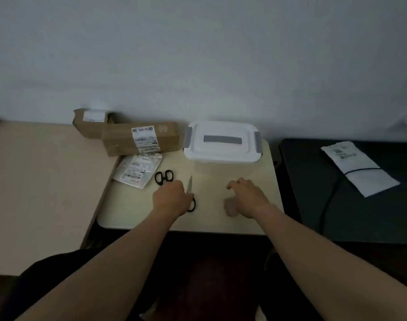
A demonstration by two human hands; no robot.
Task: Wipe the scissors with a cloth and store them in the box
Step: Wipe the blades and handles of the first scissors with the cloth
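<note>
**Scissors in the left hand, box shut at the back of the table**

Head view: the left hand (169, 198) is low over the pale table (133, 212), its fingers curled round the black handle of the scissors (190, 184). One loop of the handle shows below the knuckles. The blade sticks out past the hand and points away from the person, towards the box. Whether the scissors touch the tabletop cannot be told.

The right hand (246, 193) is over the table in front of the box, palm down and fingers loosely bent. It holds nothing that can be made out, and it is blurred, with a shadow under it.

The box (223, 166) stands at the far right of the table, against the wall. Its white lid (209, 148) is on, with a grey handle (222, 139) lying flat on top and a grey clasp (257, 139) at each end. The cloudy walls do not show what is inside.

A second pair (163, 177) of black-handled scissors lies on the table just beyond the left hand, beside a clear labelled bag (137, 170). Behind the bag are two shut cartons, the front one (121, 140) labelled and the rear one (86, 126) against the wall.

To the right, a dark table (360, 216) bears a white packet (360, 172) and a black cable (329, 200).
</note>
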